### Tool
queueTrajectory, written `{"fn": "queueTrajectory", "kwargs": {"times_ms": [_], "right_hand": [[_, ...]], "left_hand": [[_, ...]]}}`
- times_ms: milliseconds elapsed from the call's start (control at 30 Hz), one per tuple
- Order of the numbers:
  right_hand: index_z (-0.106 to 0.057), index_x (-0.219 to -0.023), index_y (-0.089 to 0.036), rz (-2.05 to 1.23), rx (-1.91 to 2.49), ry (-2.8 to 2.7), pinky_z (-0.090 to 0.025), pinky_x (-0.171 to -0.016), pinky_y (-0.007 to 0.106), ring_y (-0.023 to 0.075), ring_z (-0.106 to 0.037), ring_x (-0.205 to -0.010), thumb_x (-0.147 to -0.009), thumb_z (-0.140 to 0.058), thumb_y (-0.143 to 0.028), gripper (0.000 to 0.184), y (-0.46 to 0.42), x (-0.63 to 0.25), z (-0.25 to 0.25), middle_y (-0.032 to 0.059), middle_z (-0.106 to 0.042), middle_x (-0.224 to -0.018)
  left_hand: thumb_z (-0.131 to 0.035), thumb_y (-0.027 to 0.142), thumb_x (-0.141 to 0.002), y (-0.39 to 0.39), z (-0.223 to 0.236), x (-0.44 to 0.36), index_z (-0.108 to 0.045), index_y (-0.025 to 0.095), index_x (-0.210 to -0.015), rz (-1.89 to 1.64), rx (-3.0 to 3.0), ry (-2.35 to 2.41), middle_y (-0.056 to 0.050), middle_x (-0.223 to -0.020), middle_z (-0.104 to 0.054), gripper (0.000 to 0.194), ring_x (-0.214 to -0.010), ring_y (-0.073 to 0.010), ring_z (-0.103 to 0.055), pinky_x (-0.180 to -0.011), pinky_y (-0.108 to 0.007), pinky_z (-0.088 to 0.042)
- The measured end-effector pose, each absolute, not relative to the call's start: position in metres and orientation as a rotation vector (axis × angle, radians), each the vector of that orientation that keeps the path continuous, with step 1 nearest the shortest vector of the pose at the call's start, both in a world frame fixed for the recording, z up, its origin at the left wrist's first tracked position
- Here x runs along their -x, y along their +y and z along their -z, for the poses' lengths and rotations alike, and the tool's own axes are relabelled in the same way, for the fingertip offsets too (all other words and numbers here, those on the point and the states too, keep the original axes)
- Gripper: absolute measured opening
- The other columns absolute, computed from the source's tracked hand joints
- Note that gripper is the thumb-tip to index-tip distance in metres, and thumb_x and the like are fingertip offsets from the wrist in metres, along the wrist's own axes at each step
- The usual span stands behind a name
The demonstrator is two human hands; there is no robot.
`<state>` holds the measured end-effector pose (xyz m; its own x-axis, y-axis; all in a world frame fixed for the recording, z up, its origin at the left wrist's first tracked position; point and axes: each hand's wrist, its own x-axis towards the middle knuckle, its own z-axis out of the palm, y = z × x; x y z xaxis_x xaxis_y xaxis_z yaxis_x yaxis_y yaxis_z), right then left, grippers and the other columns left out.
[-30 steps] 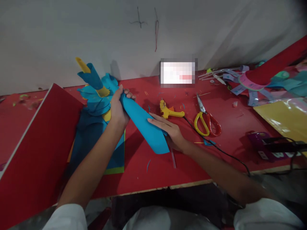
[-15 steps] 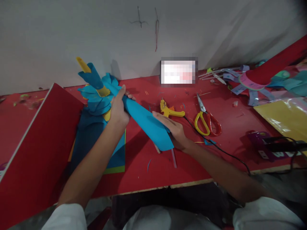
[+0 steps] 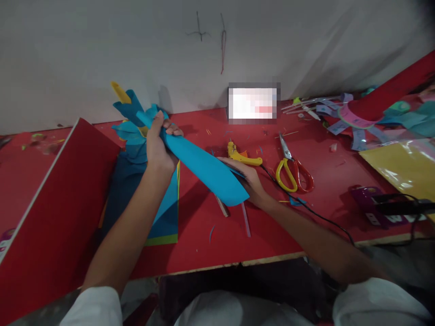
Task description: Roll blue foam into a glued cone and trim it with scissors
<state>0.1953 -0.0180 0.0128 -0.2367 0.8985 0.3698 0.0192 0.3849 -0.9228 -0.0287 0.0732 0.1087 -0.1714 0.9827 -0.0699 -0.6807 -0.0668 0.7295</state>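
Observation:
My left hand (image 3: 157, 146) is closed round the narrow end of a rolled blue foam sheet (image 3: 204, 168), a cone that widens toward the right. My right hand (image 3: 245, 175) cups the wide end from behind, fingers curled onto it. Just behind my left hand lies a blue and yellow foam flower (image 3: 133, 123). Beneath my left forearm is a flat stack of blue foam sheets (image 3: 163, 217) on the red table (image 3: 210, 244).
A yellow glue gun (image 3: 242, 156) with a black cord lies right of the cone, then yellow and red scissors (image 3: 292, 170). A red board (image 3: 50, 213) leans at the left. Yellow sheet (image 3: 404, 165), paper scraps and a purple power strip (image 3: 377, 206) sit at the right.
The cone has tightened and lifted slightly. My left hand slid up and left along the narrow end. My right hand moved up with the wide end, uncovering a strip on the table.

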Motion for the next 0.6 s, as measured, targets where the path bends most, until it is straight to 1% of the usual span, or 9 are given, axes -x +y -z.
{"fn": "queueTrajectory", "kwargs": {"times_ms": [133, 233, 300, 367, 433, 533, 600], "right_hand": [[-0.070, -0.144, -0.034, -1.057, 0.863, -1.606, -0.049, -0.123, 0.048, 0.0281, -0.063, -0.142, -0.101, -0.062, -0.042, 0.045, -0.020, -0.196, -0.015, 0.0019, -0.070, -0.149], [-0.059, -0.155, -0.036, -1.075, 0.844, -1.650, -0.047, -0.125, 0.048, 0.0287, -0.058, -0.147, -0.102, -0.063, -0.046, 0.055, -0.024, -0.198, -0.017, 0.0012, -0.063, -0.157], [-0.053, -0.160, -0.040, -1.020, 0.819, -1.706, -0.045, -0.127, 0.048, 0.0282, -0.055, -0.150, -0.102, -0.064, -0.043, 0.058, -0.028, -0.200, -0.017, -0.0014, -0.058, -0.161], [-0.053, -0.159, -0.044, -0.946, 0.788, -1.765, -0.043, -0.129, 0.049, 0.0277, -0.053, -0.151, -0.103, -0.065, -0.037, 0.058, -0.031, -0.201, -0.017, -0.0052, -0.057, -0.162], [-0.055, -0.156, -0.045, -0.923, 0.784, -1.809, -0.043, -0.130, 0.051, 0.0288, -0.052, -0.152, -0.101, -0.067, -0.033, 0.057, -0.033, -0.202, -0.017, -0.0073, -0.055, -0.162], [-0.058, -0.154, -0.045, -0.956, 0.826, -1.844, -0.045, -0.129, 0.052, 0.0311, -0.051, -0.153, -0.099, -0.071, -0.037, 0.057, -0.035, -0.203, -0.017, -0.0075, -0.053, -0.164], [-0.057, -0.154, -0.045, -0.959, 0.837, -1.836, -0.045, -0.129, 0.052, 0.0308, -0.051, -0.153, -0.100, -0.070, -0.038, 0.057, -0.035, -0.204, -0.018, -0.0072, -0.054, -0.163]], "left_hand": [[-0.079, 0.021, -0.092, 0.072, -0.111, 0.032, -0.056, 0.027, -0.078, -1.587, -0.548, 0.694, 0.005, -0.062, -0.052, 0.028, -0.055, -0.0103, -0.055, -0.063, -0.026, -0.047], [-0.081, 0.019, -0.088, 0.069, -0.112, 0.030, -0.056, 0.028, -0.081, -1.567, -0.553, 0.621, 0.006, -0.061, -0.049, 0.028, -0.053, -0.0097, -0.055, -0.062, -0.026, -0.046], [-0.080, 0.018, -0.088, 0.067, -0.112, 0.027, -0.055, 0.028, -0.081, -1.559, -0.555, 0.633, 0.006, -0.061, -0.049, 0.028, -0.052, -0.0093, -0.054, -0.061, -0.026, -0.045], [-0.077, 0.017, -0.090, 0.064, -0.114, 0.024, -0.055, 0.028, -0.081, -1.561, -0.548, 0.646, 0.006, -0.061, -0.049, 0.026, -0.050, -0.0090, -0.051, -0.059, -0.026, -0.044], [-0.076, 0.016, -0.091, 0.063, -0.116, 0.023, -0.055, 0.027, -0.081, -1.565, -0.537, 0.645, 0.006, -0.062, -0.049, 0.026, -0.049, -0.0087, -0.049, -0.058, -0.026, -0.043], [-0.076, 0.016, -0.092, 0.062, -0.118, 0.024, -0.056, 0.027, -0.080, -1.562, -0.526, 0.645, 0.005, -0.063, -0.049, 0.026, -0.050, -0.0084, -0.049, -0.059, -0.026, -0.043], [-0.074, 0.016, -0.094, 0.064, -0.118, 0.026, -0.057, 0.027, -0.079, -1.559, -0.527, 0.630, 0.005, -0.063, -0.049, 0.025, -0.049, -0.0087, -0.048, -0.059, -0.026, -0.043]]}}
